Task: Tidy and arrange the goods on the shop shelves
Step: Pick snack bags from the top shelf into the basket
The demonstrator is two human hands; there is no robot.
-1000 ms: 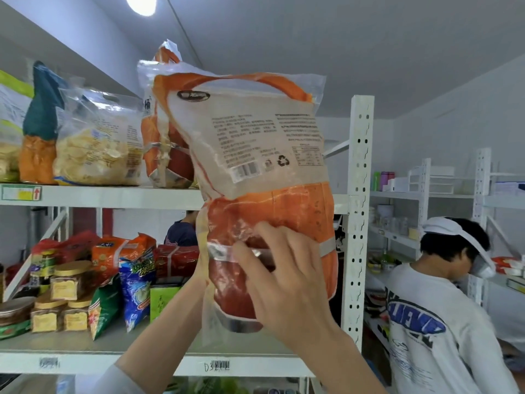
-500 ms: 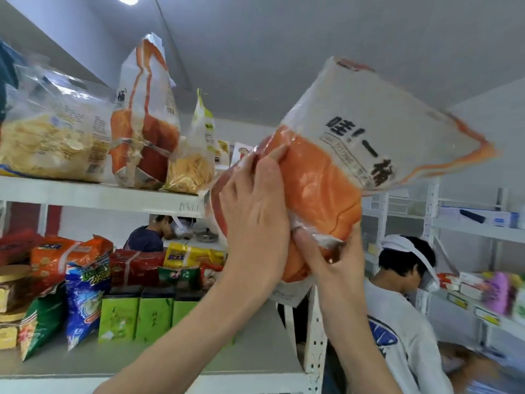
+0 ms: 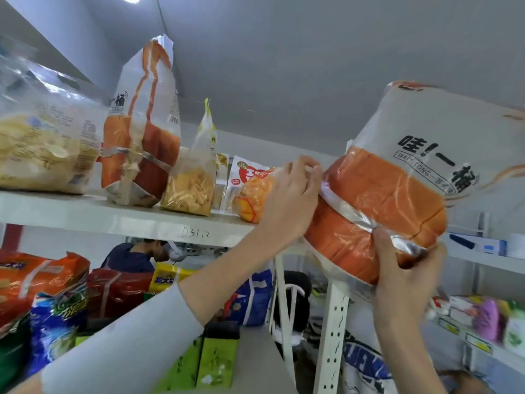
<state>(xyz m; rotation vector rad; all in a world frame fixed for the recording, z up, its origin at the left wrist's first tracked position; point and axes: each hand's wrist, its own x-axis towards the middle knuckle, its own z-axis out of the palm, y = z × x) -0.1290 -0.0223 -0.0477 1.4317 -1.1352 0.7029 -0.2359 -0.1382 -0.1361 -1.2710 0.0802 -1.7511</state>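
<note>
Snack bag point(image 3: 392, 200), orange below and white above, is up in the air just off the right end of the top shelf point(image 3: 127, 220). It leans with its printed top up and to the right and its base down toward you. Your left hand point(image 3: 289, 194) hides the lower-left corner, so you cannot tell whether the bag touches the shelf edge. That hand has its fingers curled onto the bag's left side by the silvery tape band. Your right hand point(image 3: 403, 274) grips the bottom, thumb laid across the front over the band, fingers out of sight behind. This two-handed hold looks meant to steer a bulky, soft pack, one hand carrying the weight while the other guides the leading end toward the shelf. A matching bag point(image 3: 142, 137) stands upright further left on the same shelf, so yours probably belongs near it. Between the two sit a yellow crisp bag point(image 3: 190, 189), a white pack with a red heart point(image 3: 244, 172) and an orange bag point(image 3: 252, 197) lying on its side right by your left hand, crowding the free end. A clear bag of pale crisps point(image 3: 42, 143) fills the far left.
</note>
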